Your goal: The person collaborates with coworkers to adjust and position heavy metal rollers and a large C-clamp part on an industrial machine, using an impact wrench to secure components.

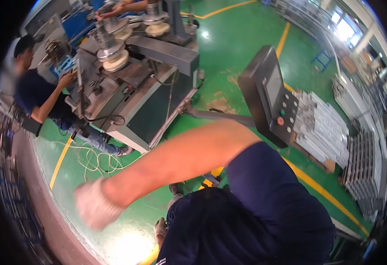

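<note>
My right hand (94, 206) wears a pale work glove and is blurred by motion at the lower left, above the green floor (229, 39). Its bare forearm stretches back to my navy sleeve (264, 176). Nothing shows in the hand, and its fingers are too smeared to read. My left hand is out of view. The hand is nearest the floor and a tangle of pale cable (97, 161), well short of the grey rolling machine (136, 84).
A crouching person in navy (37, 95) touches the machine's left side. Another person's hand (114, 9) rests by the top rollers (112, 55). A control panel on an arm (273, 97) stands at the right, with stacked metal profiles (323, 128) beyond. Yellow lines cross the floor.
</note>
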Demonstrator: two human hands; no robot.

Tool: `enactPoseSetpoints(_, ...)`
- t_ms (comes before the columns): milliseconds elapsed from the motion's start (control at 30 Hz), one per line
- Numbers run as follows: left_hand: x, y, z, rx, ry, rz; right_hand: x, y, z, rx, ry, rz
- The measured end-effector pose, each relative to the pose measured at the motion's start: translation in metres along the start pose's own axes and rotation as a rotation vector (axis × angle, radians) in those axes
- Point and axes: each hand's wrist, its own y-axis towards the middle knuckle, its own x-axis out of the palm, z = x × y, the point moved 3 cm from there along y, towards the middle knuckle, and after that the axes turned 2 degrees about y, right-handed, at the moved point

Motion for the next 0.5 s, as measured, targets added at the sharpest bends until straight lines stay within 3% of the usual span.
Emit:
enactPoseSetpoints(33,-0.003,0.001,-0.019,-0.107,-0.037,0.015,-0.013,0.031,-0.003,-0.141,0.052,0.373)
enactPoseSetpoints(67,-0.003,-0.002,-0.029,-0.158,-0.074,0.026,-0.026,0.054,-0.008,-0.224,0.074,0.5)
enactPoseSetpoints(233,0.0,-0.022,-0.051,-0.258,-0.176,0.039,-0.027,0.104,-0.01,-0.159,0.236,0.303)
enactPoseSetpoints(500,0.011,-0.059,-0.095,-0.347,-0.302,0.114,-0.002,0.148,-0.043,-0.219,0.307,0.201)
